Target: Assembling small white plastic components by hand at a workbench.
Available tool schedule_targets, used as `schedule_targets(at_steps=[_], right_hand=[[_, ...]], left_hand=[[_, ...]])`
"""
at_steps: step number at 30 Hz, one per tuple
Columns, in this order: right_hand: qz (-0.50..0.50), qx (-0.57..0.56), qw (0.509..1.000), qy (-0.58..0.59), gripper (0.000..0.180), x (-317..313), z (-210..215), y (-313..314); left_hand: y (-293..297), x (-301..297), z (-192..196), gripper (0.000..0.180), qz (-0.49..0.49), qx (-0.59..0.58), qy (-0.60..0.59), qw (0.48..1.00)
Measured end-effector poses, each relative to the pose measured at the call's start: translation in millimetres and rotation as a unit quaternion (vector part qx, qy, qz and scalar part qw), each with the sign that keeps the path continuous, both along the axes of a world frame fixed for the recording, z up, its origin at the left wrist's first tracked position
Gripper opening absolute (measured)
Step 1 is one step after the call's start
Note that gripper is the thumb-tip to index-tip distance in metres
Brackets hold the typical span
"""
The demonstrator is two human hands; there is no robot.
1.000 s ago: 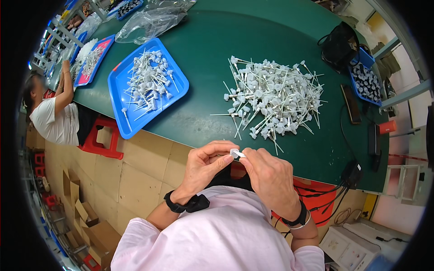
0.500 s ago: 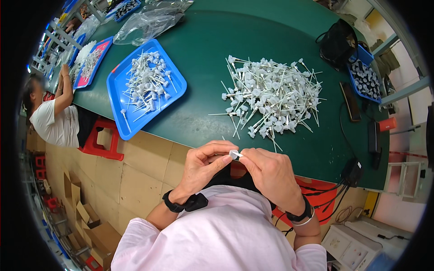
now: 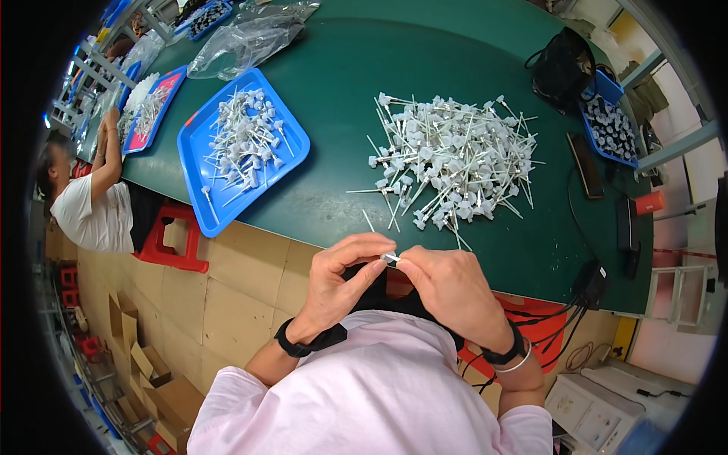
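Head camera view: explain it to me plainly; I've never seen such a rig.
There is no machine here. A wide fisheye camera worn on a person's head looks down, so straight edges bend. Below are that person's own bare left hand and bare right hand, together pinching a small whitish piece. On the green tabletop lie a loose heap of thin pale sticks with whitish heads, a blue plastic tray holding similar ones, and a crumpled clear plastic bag.

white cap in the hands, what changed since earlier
Less of the white cap shows between the left hand and right hand, as if tilted; a thin pale stem came into view above the left hand. Both hands kept hold; piled parts and blue tray stayed put.
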State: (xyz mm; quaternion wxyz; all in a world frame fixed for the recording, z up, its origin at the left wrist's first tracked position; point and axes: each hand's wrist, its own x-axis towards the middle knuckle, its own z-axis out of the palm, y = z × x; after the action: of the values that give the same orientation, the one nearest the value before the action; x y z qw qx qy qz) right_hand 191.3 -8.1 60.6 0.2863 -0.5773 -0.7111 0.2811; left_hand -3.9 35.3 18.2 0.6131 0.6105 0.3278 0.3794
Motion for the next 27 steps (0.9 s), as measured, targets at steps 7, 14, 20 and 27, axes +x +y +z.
schedule_targets(at_steps=[7,14,20,27], right_hand=[[-0.019,0.054,0.998,-0.036,0.018,1.0,13.2,-10.1],[-0.055,0.064,0.996,-0.025,0.015,3.6,14.4,-27.2],[-0.095,0.048,0.994,-0.014,0.012,8.3,6.9,-43.9],[-0.122,0.035,0.992,0.005,0.013,28.8,-2.1,-58.8]], left_hand=[[-3.5,1.0,-5.4,0.019,0.015,-0.141,-0.086,0.986],[-12.0,-0.7,3.7,0.011,0.044,-0.151,-0.089,0.984],[-0.4,-28.5,6.9,0.011,0.136,-0.068,-0.079,0.985],[121.6,-123.7,5.3,0.056,0.388,0.295,0.314,0.815]])
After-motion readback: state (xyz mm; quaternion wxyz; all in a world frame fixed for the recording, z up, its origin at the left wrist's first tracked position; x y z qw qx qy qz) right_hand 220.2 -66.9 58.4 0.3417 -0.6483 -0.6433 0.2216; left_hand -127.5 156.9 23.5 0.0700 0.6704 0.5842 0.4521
